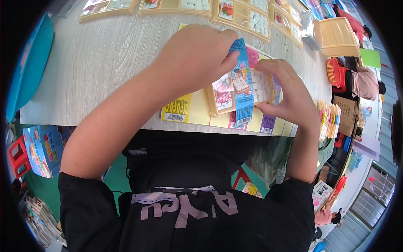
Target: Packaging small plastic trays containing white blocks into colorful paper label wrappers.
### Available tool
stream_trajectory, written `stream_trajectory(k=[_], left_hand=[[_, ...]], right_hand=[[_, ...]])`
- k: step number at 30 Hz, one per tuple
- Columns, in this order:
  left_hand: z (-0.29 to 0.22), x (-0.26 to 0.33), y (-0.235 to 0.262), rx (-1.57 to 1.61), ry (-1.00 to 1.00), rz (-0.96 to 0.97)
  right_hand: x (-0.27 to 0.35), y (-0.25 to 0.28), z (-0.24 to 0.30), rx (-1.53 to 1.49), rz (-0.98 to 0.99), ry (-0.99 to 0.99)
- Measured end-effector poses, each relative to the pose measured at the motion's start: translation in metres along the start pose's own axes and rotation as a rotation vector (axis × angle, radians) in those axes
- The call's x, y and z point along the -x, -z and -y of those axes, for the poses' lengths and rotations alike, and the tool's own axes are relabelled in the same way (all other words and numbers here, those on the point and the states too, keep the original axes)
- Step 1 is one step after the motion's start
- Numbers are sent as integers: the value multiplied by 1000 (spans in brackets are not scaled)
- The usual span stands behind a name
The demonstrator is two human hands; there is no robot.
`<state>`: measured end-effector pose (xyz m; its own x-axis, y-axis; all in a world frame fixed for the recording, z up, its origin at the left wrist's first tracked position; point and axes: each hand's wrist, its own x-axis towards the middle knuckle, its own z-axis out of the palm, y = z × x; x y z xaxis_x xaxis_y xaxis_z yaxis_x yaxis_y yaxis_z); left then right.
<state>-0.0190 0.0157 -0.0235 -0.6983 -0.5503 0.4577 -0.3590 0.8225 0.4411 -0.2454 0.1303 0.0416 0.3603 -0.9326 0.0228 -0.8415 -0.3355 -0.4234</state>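
Observation:
A small peach plastic tray (215, 110) sits tilted near the table's front edge, with white candy-like pieces (262, 86) on its right side and a pink picture card (222, 94) on its left. Across its middle lies a blue printed strip (242, 86). My left hand (197, 54) pinches the upper end of this strip between thumb and fingers. Around the tray's right end my right hand (289, 90) is curled, its thumb near the front side and its fingers at the back. Beneath the tray are pale yellow sheets with coloured labels (176, 109), partly hidden.
Similar filled trays (174, 9) stand in a row along the far side. A teal basin (31, 63) is at the left edge. Stacked clear and peach trays (336, 37) stand far right, near bundles of printed cards (328, 119). Other people sit in the background on the right.

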Motion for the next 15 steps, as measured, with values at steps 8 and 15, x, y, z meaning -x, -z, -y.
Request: stream_trajectory(k=[8, 15], left_hand=[[-2, -10, 41, 95, 25, -166], [-25, -20, 62, 758, 409, -6]], right_hand=[[-7, 20, 16, 119, -185, 27], [-25, 29, 33, 253, -431, 9]])
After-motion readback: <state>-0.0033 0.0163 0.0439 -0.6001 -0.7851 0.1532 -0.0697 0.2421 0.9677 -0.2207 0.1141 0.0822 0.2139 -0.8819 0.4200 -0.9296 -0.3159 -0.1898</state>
